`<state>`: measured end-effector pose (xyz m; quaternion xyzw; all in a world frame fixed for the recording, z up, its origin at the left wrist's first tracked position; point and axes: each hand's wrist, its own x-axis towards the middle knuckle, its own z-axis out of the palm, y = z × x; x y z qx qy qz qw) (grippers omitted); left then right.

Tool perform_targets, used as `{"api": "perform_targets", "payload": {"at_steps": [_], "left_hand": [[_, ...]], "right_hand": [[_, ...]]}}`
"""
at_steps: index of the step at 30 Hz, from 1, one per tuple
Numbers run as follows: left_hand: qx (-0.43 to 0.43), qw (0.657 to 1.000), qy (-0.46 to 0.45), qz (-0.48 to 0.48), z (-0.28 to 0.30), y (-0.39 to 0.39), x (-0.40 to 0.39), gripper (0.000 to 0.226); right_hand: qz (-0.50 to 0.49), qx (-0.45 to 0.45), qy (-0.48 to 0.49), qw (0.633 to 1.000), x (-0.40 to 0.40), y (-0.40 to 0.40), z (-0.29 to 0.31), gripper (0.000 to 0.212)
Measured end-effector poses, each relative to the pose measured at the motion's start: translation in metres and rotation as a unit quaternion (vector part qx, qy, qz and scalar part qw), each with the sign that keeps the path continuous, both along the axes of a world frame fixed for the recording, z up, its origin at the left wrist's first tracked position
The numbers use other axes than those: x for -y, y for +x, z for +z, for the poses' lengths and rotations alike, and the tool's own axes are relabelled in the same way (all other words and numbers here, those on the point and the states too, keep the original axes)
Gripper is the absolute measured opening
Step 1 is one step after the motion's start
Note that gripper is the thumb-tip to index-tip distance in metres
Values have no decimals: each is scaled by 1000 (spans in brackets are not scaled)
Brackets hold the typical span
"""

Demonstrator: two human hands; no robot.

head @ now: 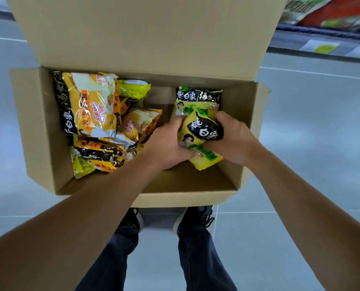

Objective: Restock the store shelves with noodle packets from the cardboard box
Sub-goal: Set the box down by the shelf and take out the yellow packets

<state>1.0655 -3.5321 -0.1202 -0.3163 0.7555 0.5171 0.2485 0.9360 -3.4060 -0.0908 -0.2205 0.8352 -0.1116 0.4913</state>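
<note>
I have one head view, looking steeply down from close above the open cardboard box (38,127) at twelve o'clock, grey floor (311,127) around, shelf edge (321,42) at two.

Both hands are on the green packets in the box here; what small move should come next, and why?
Probably lift the gripped green packet straight up out of the cardboard box. The left hand and right hand already hold it from both sides, another green packet lies behind it, and the shelf is up to the right.
</note>
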Motion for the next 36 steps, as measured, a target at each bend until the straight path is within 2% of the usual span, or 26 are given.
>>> {"api": "perform_targets", "payload": {"at_steps": [4, 5, 7, 9, 12, 14, 18, 20, 23, 26, 29, 31, 36], "left_hand": [[37, 990, 63, 122, 13, 5, 7, 63], [54, 985, 67, 149, 14, 10, 10, 56], [89, 971, 32, 220, 12, 22, 14, 47], [118, 949, -39, 289, 6, 36, 16, 46], [123, 928, -101, 337, -8, 44, 17, 43], [123, 925, -117, 339, -23, 45, 16, 41], [107, 924, -146, 338, -47, 39, 13, 41], [111, 922, -154, 338, -55, 36, 10, 41], [119, 919, -156, 342, -62, 37, 2, 42], [114, 919, -169, 338, -65, 40, -3, 41], [104, 919, -175, 338, -69, 40, -3, 42], [100, 920, -178, 336, -72, 42, -5, 43], [89, 921, -177, 334, -72, 46, -10, 40]], "right_hand": [[-73, 109, -38, 991, 10, -9, 11, 31], [-104, 105, -53, 988, 12, -8, 5, 30], [-136, 36, -64, 988, 18, -8, -14, 33], [-68, -41, -25, 997, 27, -10, -41, 41], [88, -85, 69, 990, 34, -19, -84, 60], [142, -86, 93, 982, 42, -25, -117, 72], [148, -86, 129, 977, 45, -31, -169, 96], [149, -133, 137, 970, 39, -23, -180, 94], [123, -188, 147, 963, 30, -6, -182, 79], [144, -221, 125, 956, 21, 0, -189, 95], [156, -208, 106, 960, 25, -10, -195, 107], [155, -228, 118, 954, 29, -14, -195, 99], [161, -278, 140, 936, 36, -5, -183, 65]]}}
